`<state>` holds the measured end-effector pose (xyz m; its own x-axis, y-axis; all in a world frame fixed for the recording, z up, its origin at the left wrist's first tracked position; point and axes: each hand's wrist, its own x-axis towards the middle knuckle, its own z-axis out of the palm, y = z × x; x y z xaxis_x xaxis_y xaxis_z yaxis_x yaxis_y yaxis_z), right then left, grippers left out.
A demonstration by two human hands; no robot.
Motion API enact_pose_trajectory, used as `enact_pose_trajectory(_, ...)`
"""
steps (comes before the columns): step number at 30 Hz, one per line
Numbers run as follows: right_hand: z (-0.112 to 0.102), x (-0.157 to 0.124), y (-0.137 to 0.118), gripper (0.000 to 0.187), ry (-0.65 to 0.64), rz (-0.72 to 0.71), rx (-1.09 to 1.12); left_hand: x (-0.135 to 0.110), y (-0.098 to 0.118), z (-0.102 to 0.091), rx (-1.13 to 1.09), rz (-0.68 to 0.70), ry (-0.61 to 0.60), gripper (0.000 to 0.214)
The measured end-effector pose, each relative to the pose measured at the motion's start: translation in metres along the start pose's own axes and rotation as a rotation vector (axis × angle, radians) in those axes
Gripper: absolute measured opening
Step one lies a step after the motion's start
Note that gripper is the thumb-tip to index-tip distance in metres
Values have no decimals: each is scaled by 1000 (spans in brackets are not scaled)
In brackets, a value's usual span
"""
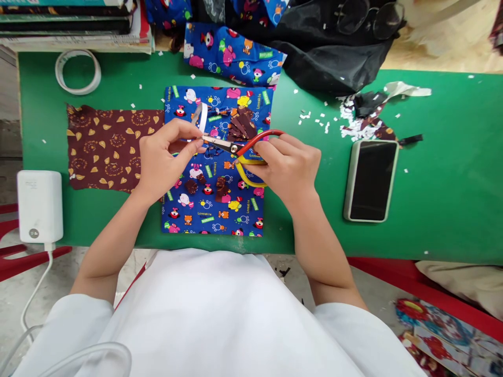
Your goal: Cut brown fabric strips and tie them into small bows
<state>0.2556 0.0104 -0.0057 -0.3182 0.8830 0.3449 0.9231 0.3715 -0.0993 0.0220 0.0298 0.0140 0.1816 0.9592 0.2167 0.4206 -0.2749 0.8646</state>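
Note:
My right hand grips the red and yellow handles of a pair of scissors, whose blades point left. Pinched in my left hand is a white strip of tape that curls upward. The scissor tips meet the strip at my left fingertips; whether they cut into it I cannot tell. Beneath both hands lies a blue cartoon-print cloth, with a pile of dark brown cloth scraps and several smaller brown pieces on it. A brown patterned cloth extends left from under my left hand.
A tape roll rests on the green table at back left, near a white power bank. On the right are a phone and white paper bits. Black fabric with glasses lies behind.

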Motion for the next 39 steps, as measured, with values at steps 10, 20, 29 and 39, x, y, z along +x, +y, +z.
enact_pose_trajectory(10,6,-1,-1,27,-20,11,26,0,5,-1,87,60,87,4)
enact_pose_trajectory(20,-6,1,4,22,-130,-48,76,5,-6,-13,381,62,105,13)
enact_pose_trajectory(29,-12,3,5,29,-352,-225,152,6,-18,-9,624,203,46,13)
enact_pose_trajectory(39,18,10,13,36,-32,261,308,-3,0,4,447,272,-6,16)
